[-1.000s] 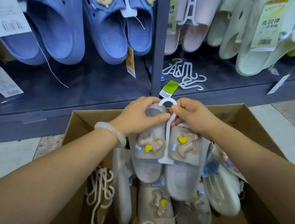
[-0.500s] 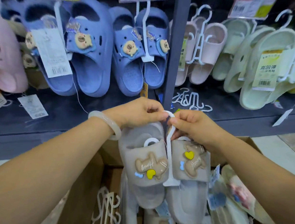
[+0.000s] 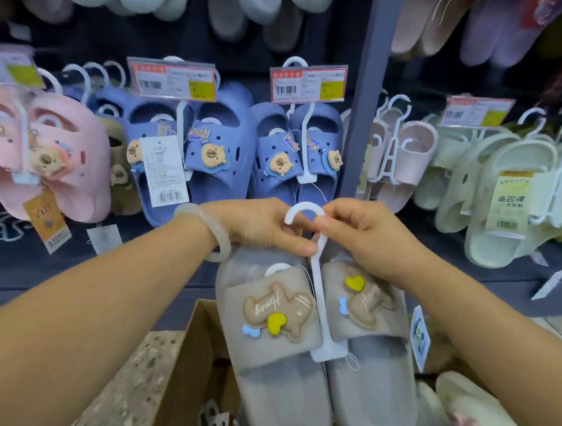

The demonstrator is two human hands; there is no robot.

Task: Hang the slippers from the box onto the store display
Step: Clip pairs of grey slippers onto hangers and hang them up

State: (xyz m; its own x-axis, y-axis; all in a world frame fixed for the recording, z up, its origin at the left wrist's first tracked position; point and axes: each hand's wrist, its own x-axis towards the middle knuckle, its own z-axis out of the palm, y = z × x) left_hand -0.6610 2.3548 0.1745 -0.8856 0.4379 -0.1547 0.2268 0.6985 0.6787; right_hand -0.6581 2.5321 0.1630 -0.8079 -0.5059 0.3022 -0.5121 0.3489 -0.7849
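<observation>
Above the box, both hands hide the slippers' heel ends.

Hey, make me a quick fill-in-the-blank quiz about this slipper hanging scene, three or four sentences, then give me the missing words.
1. Both hands hold the white hanger carrying a pair of ____ slippers.
2. The left hand has a pale ____ around its wrist.
3. The cardboard box sits ____ the held pair.
4. The word on each bear patch reads ____.

Missing words: grey; bangle; below; Honey
</observation>
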